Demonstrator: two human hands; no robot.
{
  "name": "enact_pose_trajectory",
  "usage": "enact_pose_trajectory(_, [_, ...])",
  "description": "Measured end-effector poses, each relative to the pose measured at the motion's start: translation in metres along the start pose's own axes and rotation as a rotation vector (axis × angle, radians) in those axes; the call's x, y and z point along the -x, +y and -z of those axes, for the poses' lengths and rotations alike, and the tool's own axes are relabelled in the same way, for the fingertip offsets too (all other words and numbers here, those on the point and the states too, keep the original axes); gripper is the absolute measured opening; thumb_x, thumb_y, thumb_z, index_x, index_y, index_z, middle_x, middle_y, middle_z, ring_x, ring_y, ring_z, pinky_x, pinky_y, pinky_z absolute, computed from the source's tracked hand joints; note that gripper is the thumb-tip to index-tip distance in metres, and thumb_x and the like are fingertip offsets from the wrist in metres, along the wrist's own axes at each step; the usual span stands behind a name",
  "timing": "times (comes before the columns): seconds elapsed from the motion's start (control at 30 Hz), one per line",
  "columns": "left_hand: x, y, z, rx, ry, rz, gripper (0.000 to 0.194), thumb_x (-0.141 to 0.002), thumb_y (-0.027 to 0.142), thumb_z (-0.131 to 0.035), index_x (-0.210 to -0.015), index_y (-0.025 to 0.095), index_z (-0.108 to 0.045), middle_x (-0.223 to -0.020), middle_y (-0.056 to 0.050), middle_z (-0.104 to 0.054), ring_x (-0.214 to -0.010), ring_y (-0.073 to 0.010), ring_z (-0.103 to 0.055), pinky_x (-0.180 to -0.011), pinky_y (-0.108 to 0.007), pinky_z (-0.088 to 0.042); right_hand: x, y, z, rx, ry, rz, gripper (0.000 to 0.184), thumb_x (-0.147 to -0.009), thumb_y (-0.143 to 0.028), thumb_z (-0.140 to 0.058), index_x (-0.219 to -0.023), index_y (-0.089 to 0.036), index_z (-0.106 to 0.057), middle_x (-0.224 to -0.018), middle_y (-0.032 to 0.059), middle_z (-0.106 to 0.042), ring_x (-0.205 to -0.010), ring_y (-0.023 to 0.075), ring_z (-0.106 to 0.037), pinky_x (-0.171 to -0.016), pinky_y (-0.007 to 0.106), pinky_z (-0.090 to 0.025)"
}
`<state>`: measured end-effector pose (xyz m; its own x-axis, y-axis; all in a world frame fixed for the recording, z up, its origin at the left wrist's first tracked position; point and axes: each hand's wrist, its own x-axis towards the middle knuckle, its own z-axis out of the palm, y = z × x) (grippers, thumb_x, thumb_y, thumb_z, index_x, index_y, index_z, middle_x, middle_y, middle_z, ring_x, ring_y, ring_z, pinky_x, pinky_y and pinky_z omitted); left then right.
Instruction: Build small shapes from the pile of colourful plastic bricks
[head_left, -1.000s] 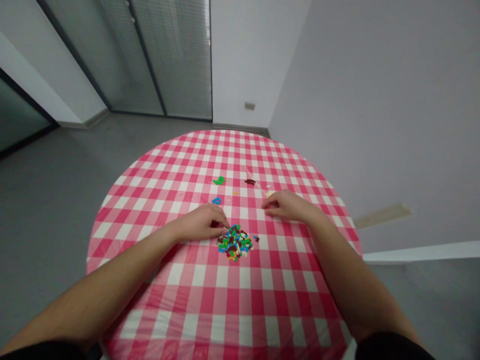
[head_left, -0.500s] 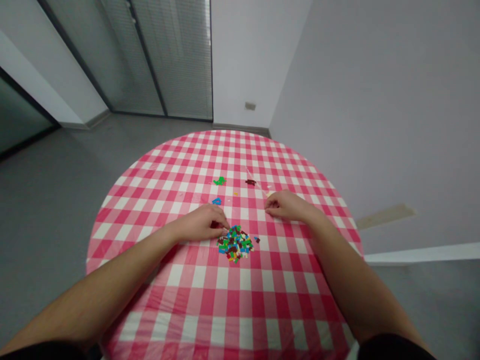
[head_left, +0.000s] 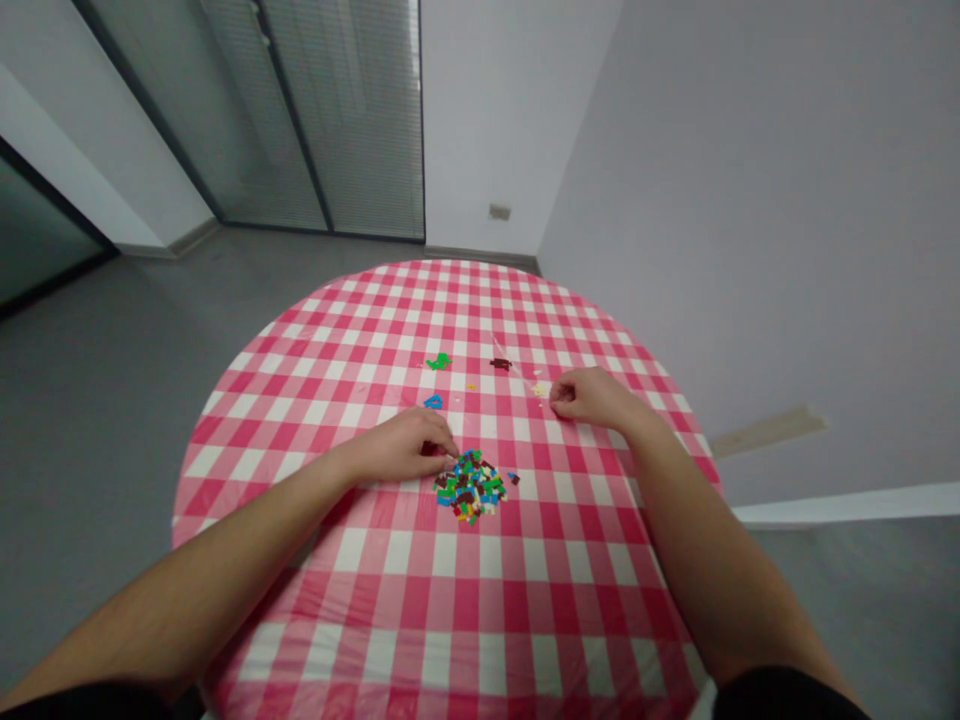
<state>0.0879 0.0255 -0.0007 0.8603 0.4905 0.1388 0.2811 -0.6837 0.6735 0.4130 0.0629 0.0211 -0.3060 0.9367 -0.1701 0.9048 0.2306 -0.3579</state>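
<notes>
A mixed heap of small building bricks, blue, green, brown, white, yellow and red, lies on the checked tablecloth. At its upper left edge rests my left hand, fingers curled, the tips touching or nearly touching the heap. Whether a brick is between them is too small to see. My right hand is farther up and to the right, its fingers bent together just right of a few cream bricks. Anything within its fingertips is hidden.
Beyond the heap lie separate groups of green bricks, brown bricks and blue bricks, with a yellow piece between them. A brown brick sits just right of the heap. The round table stands beside a wall.
My right hand has shifted right and slightly away from me, uncovering the cream bricks. My left hand stays at the heap's edge.
</notes>
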Motion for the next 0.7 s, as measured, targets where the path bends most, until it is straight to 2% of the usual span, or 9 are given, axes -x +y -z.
enact_pose_trajectory(0.17, [0.0012, 0.0006, 0.0007, 0.000, 0.000, 0.000, 0.012, -0.089, 0.019, -0.062, -0.085, 0.017, -0.073, -0.080, -0.005, -0.072, -0.077, -0.0155, -0.064, -0.078, -0.031, -0.049, -0.0001, -0.0006, -0.0011, -0.071, -0.071, 0.083, 0.016, -0.076, -0.021, -0.060, -0.080, -0.019, -0.076, -0.081, 0.0053, -0.075, -0.072, 0.0191, -0.066, -0.065, 0.027, -0.046])
enact_pose_trajectory(0.4, [0.0000, 0.0006, 0.0010, -0.003, -0.002, -0.011, 0.012, -0.088, 0.019, -0.062, -0.084, 0.016, -0.073, -0.079, -0.005, -0.073, -0.076, -0.0153, -0.064, -0.077, -0.030, -0.048, -0.0021, -0.0004, -0.0020, 0.003, -0.091, 0.089, 0.018, -0.076, -0.018, -0.057, -0.071, -0.018, -0.075, -0.073, 0.0040, -0.074, -0.063, 0.0165, -0.062, -0.058, 0.027, -0.039])
enact_pose_trajectory(0.7, [0.0005, 0.0011, 0.0011, 0.008, 0.005, -0.007, 0.011, -0.088, 0.018, -0.062, -0.086, 0.016, -0.073, -0.080, -0.005, -0.073, -0.077, -0.0154, -0.065, -0.077, -0.030, -0.049, 0.0018, -0.0029, 0.0029, -0.005, -0.095, 0.122, 0.020, -0.075, -0.016, -0.056, -0.071, -0.018, -0.076, -0.071, 0.0034, -0.073, -0.060, 0.0150, -0.060, -0.056, 0.027, -0.037])
